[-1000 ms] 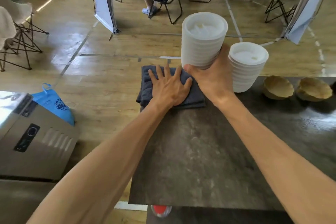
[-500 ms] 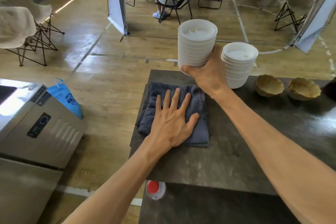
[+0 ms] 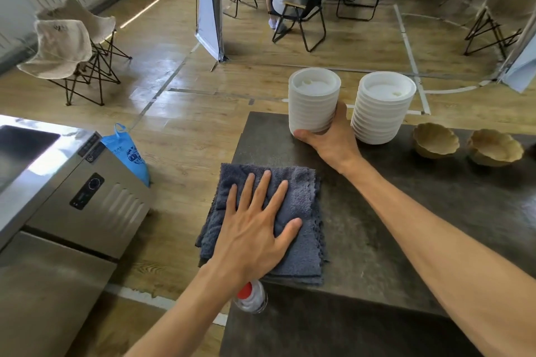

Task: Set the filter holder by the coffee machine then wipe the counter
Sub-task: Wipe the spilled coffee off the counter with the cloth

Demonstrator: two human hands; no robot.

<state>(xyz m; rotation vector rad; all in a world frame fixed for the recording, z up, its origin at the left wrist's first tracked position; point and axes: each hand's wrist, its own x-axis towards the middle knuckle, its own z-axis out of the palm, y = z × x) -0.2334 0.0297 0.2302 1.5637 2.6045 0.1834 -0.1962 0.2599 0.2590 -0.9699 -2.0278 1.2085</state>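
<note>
- Left hand (image 3: 255, 236) lies flat, fingers straight and spread, pressing the grey cloth (image 3: 293, 217). Over the last second hand and cloth have slid from the far edge of the counter (image 3: 391, 240) back toward the near left edge, so one wiping stroke looks complete.
- Right hand (image 3: 333, 140) grips the left stack of white lids (image 3: 314, 100). A second ago it was held up; now its base sits at counter level, likely being set down on the wiped patch.
- Second lid stack (image 3: 383, 107) stands just beside, right of the hand.
- Two tan bowls (image 3: 467, 143) sit further right, in the path of a rightward wipe.
- Red-capped bottle (image 3: 251, 297) stands below the near edge, under the left wrist.
- Steel appliance (image 3: 72, 197) stands to the left, blue bag (image 3: 127, 151) against it.
- No filter holder or coffee machine identifiable.
</note>
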